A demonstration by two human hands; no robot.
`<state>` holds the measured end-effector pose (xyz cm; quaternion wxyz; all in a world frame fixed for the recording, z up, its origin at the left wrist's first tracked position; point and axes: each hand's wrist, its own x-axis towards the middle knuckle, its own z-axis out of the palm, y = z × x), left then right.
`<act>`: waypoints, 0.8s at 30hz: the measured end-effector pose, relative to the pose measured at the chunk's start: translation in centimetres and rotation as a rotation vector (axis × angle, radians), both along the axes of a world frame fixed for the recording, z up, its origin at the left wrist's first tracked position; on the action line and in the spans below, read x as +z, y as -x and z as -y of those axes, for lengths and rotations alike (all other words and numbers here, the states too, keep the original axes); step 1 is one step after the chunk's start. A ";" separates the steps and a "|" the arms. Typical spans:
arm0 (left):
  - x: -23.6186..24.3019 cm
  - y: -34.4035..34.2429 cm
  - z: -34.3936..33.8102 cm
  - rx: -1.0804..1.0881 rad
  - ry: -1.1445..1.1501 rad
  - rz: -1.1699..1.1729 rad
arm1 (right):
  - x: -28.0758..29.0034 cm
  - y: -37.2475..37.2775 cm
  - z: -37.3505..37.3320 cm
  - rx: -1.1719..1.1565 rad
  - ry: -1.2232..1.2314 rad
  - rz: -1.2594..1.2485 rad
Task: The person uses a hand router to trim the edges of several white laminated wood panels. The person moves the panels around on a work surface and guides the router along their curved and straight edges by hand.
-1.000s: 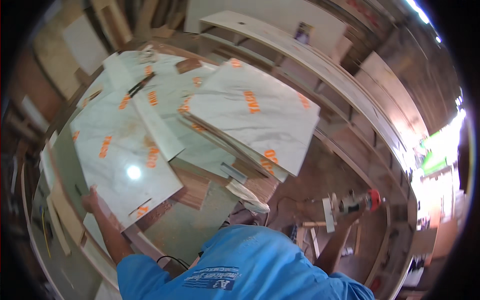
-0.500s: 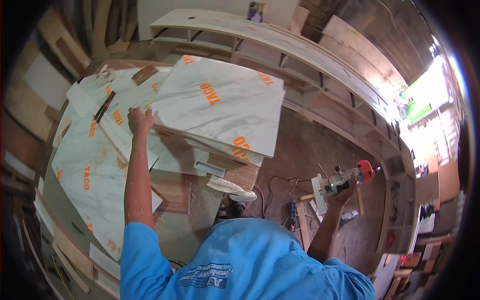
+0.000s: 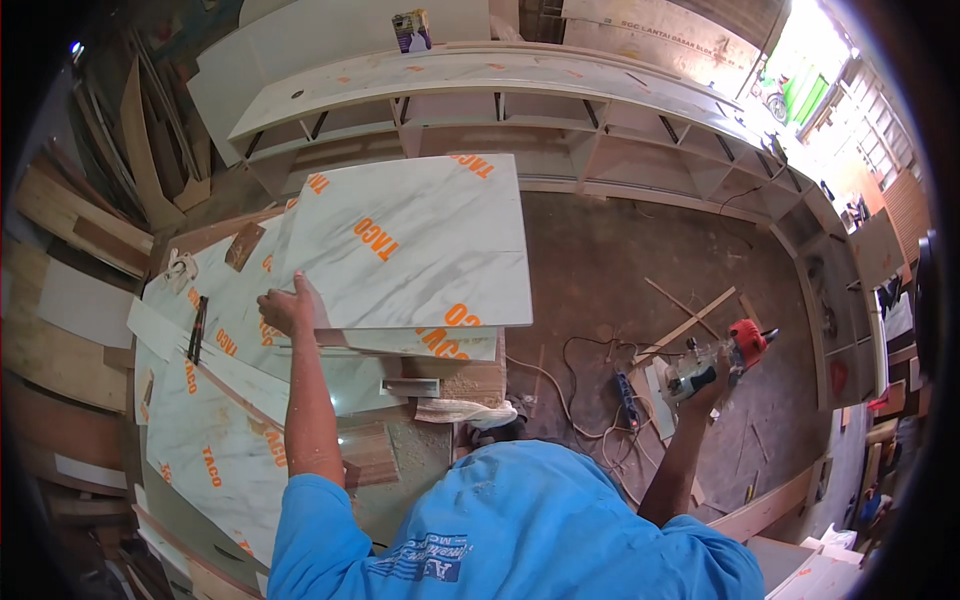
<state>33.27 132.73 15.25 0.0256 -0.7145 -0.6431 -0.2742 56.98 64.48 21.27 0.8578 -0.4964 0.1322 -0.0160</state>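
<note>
My left hand (image 3: 288,305) is at the near left corner of a white marble-patterned panel (image 3: 440,230), its thumb and fingers closed at the edge. The panel lies on top of another marble-patterned panel (image 3: 480,345), whose near edge sticks out below it. Off to the right, my right hand (image 3: 708,388) grips a small router (image 3: 748,343) with a red motor end and a clear base, held out over the floor. Its bit end cannot be made out.
Larger marble-patterned sheets (image 3: 210,440) lie at left, with a dark slim tool (image 3: 197,330) and a wood offcut (image 3: 243,246) on them. A long white cabinet frame (image 3: 450,110) runs along the back. A power strip (image 3: 626,400), cords and wood strips lie on the floor.
My view has turned, so the cabinet frame sits more level. The top panel appears turned against the one below, with my left hand at its corner. My right hand still holds the router.
</note>
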 end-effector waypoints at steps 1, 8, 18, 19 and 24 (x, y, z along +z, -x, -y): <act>-0.1 -1.0 0.3 -0.040 0.027 0.029 | -0.1 -0.3 -0.3 -0.006 -0.003 0.000; 0.1 -4.0 0.7 -0.021 0.060 0.014 | 2.3 -2.0 -5.7 -0.015 0.013 0.160; 1.4 -11.1 -0.6 -0.341 -0.039 0.022 | 4.7 -8.0 -15.5 0.057 0.208 0.559; 1.4 -13.0 -0.6 -0.420 -0.036 0.036 | 4.7 -8.6 -17.0 0.077 0.229 0.619; 2.2 -23.8 0.7 -0.735 0.015 0.118 | 5.2 -11.3 -23.4 0.111 0.285 0.652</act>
